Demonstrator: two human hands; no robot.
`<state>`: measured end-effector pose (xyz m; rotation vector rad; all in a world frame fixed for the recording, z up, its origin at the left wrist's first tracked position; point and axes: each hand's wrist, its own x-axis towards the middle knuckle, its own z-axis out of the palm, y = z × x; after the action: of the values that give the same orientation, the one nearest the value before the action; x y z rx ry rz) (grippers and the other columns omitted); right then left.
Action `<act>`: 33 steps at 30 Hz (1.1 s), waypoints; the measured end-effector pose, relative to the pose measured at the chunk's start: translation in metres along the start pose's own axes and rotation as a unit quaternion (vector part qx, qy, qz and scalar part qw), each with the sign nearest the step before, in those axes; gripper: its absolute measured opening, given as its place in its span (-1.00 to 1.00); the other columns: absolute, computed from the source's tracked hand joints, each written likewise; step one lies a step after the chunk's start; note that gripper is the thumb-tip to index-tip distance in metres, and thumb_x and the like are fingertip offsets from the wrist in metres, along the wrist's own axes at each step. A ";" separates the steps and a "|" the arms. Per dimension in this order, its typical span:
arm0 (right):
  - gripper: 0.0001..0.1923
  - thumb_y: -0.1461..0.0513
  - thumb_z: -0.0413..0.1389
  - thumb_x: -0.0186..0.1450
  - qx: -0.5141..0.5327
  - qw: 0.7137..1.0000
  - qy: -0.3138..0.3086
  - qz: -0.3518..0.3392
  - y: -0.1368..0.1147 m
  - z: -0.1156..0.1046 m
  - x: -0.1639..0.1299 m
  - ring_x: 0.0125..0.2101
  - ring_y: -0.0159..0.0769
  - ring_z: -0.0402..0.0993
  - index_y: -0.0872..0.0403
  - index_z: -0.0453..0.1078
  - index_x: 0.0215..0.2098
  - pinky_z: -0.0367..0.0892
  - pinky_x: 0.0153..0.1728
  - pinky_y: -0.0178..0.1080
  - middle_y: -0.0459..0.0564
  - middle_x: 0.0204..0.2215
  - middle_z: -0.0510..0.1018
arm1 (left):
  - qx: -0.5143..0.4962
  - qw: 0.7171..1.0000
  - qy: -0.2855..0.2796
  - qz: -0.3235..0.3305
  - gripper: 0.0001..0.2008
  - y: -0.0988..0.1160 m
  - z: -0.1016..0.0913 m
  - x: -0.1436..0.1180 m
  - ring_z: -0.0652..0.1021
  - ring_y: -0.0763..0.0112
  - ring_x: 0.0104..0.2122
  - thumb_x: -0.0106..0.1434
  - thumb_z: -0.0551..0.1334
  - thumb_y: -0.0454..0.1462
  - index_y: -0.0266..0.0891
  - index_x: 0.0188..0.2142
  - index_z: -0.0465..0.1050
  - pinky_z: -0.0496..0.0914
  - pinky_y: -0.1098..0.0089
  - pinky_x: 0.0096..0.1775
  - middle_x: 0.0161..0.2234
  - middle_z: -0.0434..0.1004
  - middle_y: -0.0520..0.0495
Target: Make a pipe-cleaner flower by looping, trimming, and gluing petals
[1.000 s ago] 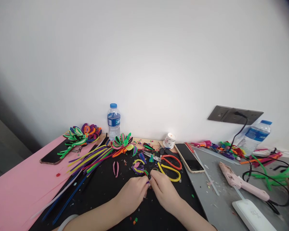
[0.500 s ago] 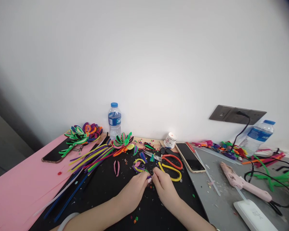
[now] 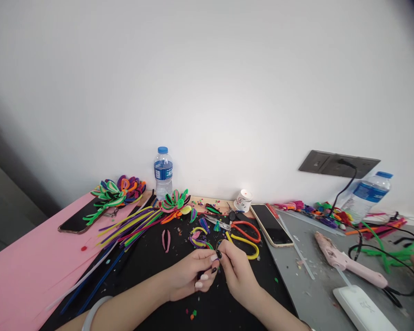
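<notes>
Pipe-cleaner piece, small and dark, sits between the fingertips of both hands, low over the black mat in the middle of the tabletop. The left hand is curled around it from the left, fingers bent nearly closed, and the right hand pinches it from the right with thumb and forefinger. The piece itself is mostly hidden by the fingers, so its colour and shape cannot be told well.

Compared with one second before, the left hand has turned its palm more upward, so its pale nails now show, and both hands have come a little nearer to the person. The things around did not move: the bundle of long pipe cleaners, the pink glue gun, the phone and the scissors.

The water bottle has a blue label with white writing, too small to read. The small white roll bears red marks, also not readable.
</notes>
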<state>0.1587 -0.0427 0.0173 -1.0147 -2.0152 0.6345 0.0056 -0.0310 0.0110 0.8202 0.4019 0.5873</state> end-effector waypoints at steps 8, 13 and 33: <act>-0.81 0.29 -0.22 0.31 -0.072 0.997 -0.040 0.010 0.009 -0.019 0.010 -0.51 -0.37 0.18 0.06 0.13 -0.43 0.13 -0.45 -0.34 -0.11 -0.53 0.24 | 0.031 0.999 0.039 0.001 -0.75 0.000 -0.005 0.002 0.13 0.66 -0.76 0.21 0.08 -0.11 -0.25 -0.47 0.19 0.07 0.54 -0.64 -0.71 0.08 0.21; -0.82 0.36 -0.08 0.16 -0.259 0.961 0.021 0.097 0.032 -0.044 0.020 -0.23 -0.20 0.25 0.09 0.19 -0.25 0.16 -0.20 -0.22 0.04 -0.29 0.33 | 0.134 0.975 0.137 0.113 -0.72 -0.005 -0.021 0.013 0.14 0.66 -0.76 0.23 0.02 -0.09 -0.26 -0.47 0.18 0.09 0.56 -0.68 -0.70 0.08 0.20; -0.77 0.41 -0.03 -0.09 -0.393 0.898 -0.028 0.197 0.065 -0.052 0.022 -0.36 -0.25 0.33 0.11 0.20 -0.42 0.14 -0.41 -0.33 0.03 -0.37 0.34 | 0.257 0.920 0.220 0.197 -0.72 0.002 -0.025 0.013 0.17 0.62 -0.72 0.27 -0.07 -0.11 -0.23 -0.45 0.17 0.12 0.54 -0.65 -0.62 0.12 0.17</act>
<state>0.2210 0.0160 0.0102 -1.9278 -2.1664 0.0012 0.0011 -0.0079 -0.0044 1.2920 0.8368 1.0766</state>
